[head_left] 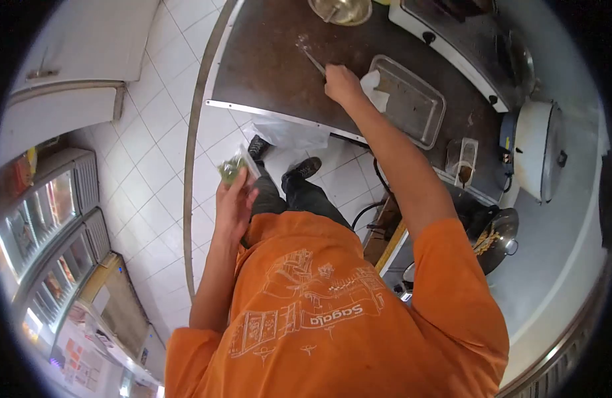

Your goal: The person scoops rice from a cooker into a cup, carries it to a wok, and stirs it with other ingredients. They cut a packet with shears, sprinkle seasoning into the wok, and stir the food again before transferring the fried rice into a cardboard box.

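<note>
My left hand (pixel 235 202) is closed around a small clear plastic bag (pixel 230 168) with something green and leafy-looking inside, held above the floor in front of my legs. Out over the brown countertop, my right hand (pixel 342 84) grips a thin knife (pixel 314 62), its blade pointing toward the far left. Some whitish bits or wet marks (pixel 304 44) lie by the knife's tip. Just right of that hand is a clear rectangular tray (pixel 422 106) with a white paper or cloth piece (pixel 374 91) at its left side.
A metal bowl (pixel 342 10) stands at the counter's far end. Along the right are a kitchen appliance with knobs (pixel 428 38), a small clear container (pixel 468 156), a large white pot (pixel 535 149) and a pan with food (pixel 490 240). Display fridges (pixel 44 225) line the left.
</note>
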### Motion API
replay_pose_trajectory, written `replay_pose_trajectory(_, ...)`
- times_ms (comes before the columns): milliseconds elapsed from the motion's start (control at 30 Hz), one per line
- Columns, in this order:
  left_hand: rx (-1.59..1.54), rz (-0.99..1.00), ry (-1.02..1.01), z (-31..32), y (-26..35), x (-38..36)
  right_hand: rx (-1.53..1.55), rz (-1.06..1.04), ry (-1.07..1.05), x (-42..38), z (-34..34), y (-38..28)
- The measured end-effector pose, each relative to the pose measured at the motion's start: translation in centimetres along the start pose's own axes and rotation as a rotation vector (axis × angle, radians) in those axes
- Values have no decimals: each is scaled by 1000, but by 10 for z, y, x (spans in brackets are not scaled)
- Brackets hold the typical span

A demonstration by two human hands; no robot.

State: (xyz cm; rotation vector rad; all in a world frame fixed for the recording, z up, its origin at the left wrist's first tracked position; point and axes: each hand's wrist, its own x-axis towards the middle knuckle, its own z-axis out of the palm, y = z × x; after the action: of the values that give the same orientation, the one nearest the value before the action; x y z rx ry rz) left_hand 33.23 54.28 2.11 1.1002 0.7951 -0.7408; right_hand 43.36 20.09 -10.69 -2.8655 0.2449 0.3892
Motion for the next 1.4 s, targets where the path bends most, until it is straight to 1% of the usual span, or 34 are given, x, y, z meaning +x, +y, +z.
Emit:
replay_pose_trajectory(33,-7,-5,-48,2,8,13,-18,-6,-2,-3,-11,-7)
replay_pose_trajectory(67,-14,-10,-95,7,17,27,307,182,-211,-12,-25,-17)
replay_pose_trajectory(100,-31,-16,-99,13,28,40,634,377,-421,-22,-36,-29)
replay_pose_trajectory(167,-34,10,-191,29,54,64,1176,520,-368,-49,-13,-40)
replay_pose_trajectory(200,-40,0,-201,35,67,73,1371,530,-325,-71,-18,-58)
replay_pose_trajectory(233,-32,-3,-269,43,79,82,1564,535,-276,-96,-25,-79)
replay_pose_trajectory(267,-27,-4,-334,49,87,91,1601,497,-272,-118,-31,-101)
replay_pose_trajectory(300,-15,48,-362,54,91,101,1638,458,-271,-137,-36,-122)
replay_pose_trajectory(333,-20,37,-371,58,96,106,1677,478,-261,-151,-43,-142)
replay_pose_trajectory(367,49,88,-410,63,99,107,1769,523,-253,-161,-50,-157)
replay_pose_trajectory(400,122,137,-452,67,103,105,1765,545,-241,-168,-55,-167)
replay_pose_trajectory(467,171,148,-493,75,115,95,1621,407,-78,-174,-64,-181)
replay_pose_trajectory(500,217,179,-497,79,120,91,1498,462,-94,-175,-70,-184)
replay_pose_trajectory(533,263,212,-502,83,123,88,1499,471,-71,-173,-78,-189)
replay_pose_trajectory(600,314,233,-533,89,128,85,1440,444,-115,-168,-95,-203)
replay_pose_trajectory(633,352,260,-541,91,130,83,1440,454,-98,-166,-99,-208)
replay_pose_trajectory(700,383,272,-574,92,133,81,1446,555,-25,-163,-106,-214)
replay_pose_trajectory(733,411,291,-593,92,135,80,1447,559,-17,-161,-110,-216)
replay_pose_trajectory(833,408,256,-620,93,146,74,1403,567,-28,-160,-118,-216)
replay_pose_trajectory(900,419,255,-638,95,155,70,1403,625,-137,-165,-123,-210)
replay_pose_trajectory(933,425,258,-649,95,158,70,1406,630,-133,-167,-122,-208)
replay_pose_trajectory(1000,449,257,-679,94,159,73,1419,550,-107,-171,-116,-205)
replay_pose_trajectory(1033,470,260,-705,94,160,74,1421,553,-104,-169,-114,-205)
replay_pose_trajectory(1067,473,257,-707,93,161,75,1396,506,-59,-166,-112,-205)
replay_pose_trajectory(1100,512,230,-720,92,161,76,1370,459,-15,-164,-111,-205)
replay_pose_trajectory(1133,551,200,-734,93,162,76,1373,463,-14,-163,-116,-204)
replay_pose_trajectory(1200,532,195,-736,96,167,76,1437,645,-125,-159,-130,-204)
replay_pose_trajectory(1233,510,193,-740,98,168,77,1440,649,-123,-157,-126,-204)
replay_pose_trajectory(1267,515,188,-743,98,168,78,1452,603,-70,-154,-119,-205)
replay_pose_trajectory(1300,534,139,-765,99,167,78,1462,557,-14,-151,-115,-205)
replay_pose_trajectory(1333,554,89,-789,101,167,78,1464,564,-4,-149,-115,-204)
replay_pose_trajectory(1367,562,82,-798,103,168,77,1482,633,-18,-148,-115,-202)
replay_pose_trajectory(1400,583,93,-765,105,171,76,1500,702,-29,-147,-116,-200)
